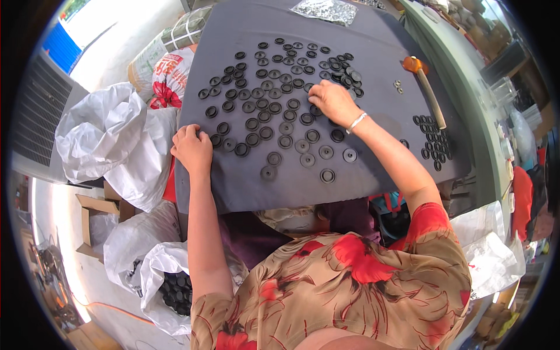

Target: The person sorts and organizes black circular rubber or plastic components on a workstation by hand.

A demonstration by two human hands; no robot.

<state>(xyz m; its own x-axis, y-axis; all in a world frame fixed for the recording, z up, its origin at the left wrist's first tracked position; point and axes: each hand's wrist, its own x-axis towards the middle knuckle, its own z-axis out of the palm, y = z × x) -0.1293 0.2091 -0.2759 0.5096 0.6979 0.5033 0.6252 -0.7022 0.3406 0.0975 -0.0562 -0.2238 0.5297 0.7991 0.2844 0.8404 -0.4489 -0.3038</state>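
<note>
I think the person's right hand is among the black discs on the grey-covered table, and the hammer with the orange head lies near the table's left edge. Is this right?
Not quite: the hammer lies toward the table's right side, as the head view shows. The right hand is indeed among the black discs.

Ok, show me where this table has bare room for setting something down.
The grey table is bare at its far left corner, left of the clear bag and beyond the black discs, and along the near edge between the left forearm and nearest discs. Discs crowd the middle; the hammer and a tight disc cluster occupy the right.
</note>
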